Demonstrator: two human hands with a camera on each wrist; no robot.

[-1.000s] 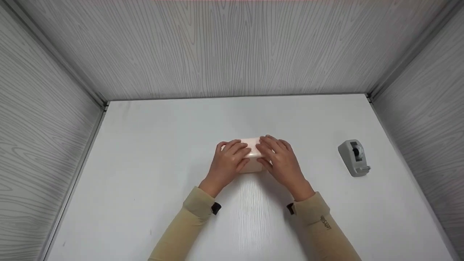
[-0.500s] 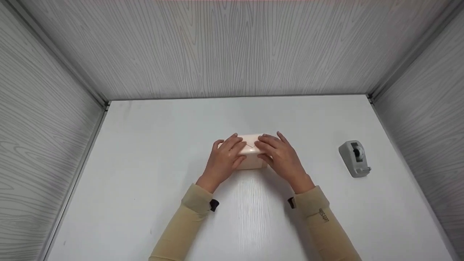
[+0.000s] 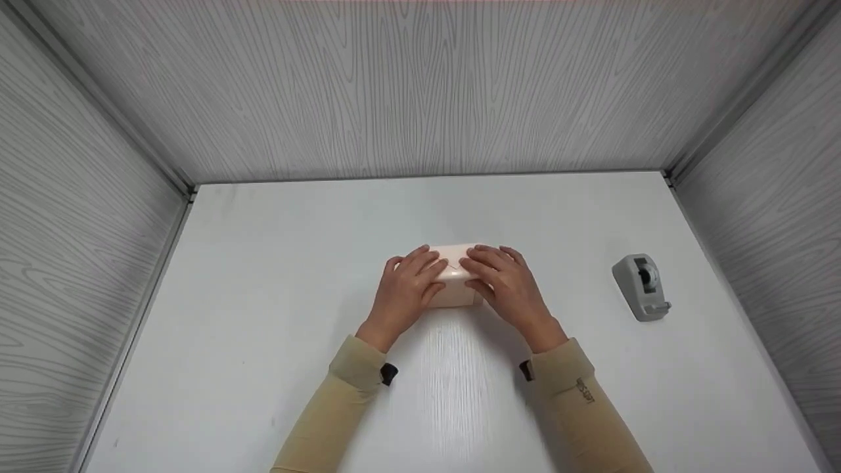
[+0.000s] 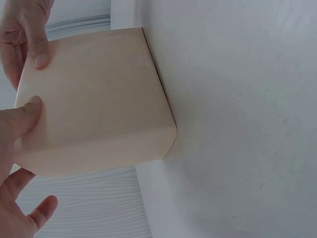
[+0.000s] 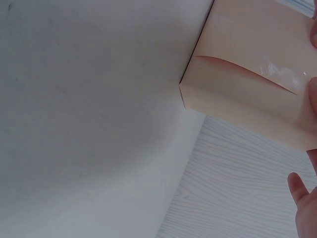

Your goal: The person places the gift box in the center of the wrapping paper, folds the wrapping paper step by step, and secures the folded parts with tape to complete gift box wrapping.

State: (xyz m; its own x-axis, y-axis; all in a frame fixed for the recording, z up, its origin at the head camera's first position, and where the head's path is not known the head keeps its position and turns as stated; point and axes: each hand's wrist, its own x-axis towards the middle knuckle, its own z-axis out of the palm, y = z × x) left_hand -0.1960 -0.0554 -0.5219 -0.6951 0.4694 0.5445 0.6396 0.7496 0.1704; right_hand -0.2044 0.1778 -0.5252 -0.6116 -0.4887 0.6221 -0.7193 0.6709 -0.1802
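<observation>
A box wrapped in pale peach paper (image 3: 454, 295) stands on the white table, held between both hands. At its left end, my left hand (image 3: 404, 292) grips it with the fingers over the top edge and the thumb on the near face. My right hand (image 3: 514, 290) holds the right end in the same way. In the right wrist view, a curved paper edge (image 5: 237, 64) gapes slightly from the near face, with a shiny patch close to the right thumb. The left wrist view shows a smooth part of the wrapped box (image 4: 99, 94). The box's far side is hidden.
A grey tape dispenser (image 3: 642, 287) with a roll in it stands on the table to the right of the right hand. Wood-grained panels (image 3: 420, 92) enclose the white table (image 3: 263, 263) at the back and on both sides.
Both hands and the box have shifted slightly away from the body. The right hand's raised outer finger has come down, and a thin line shows on the box top between the hands.
</observation>
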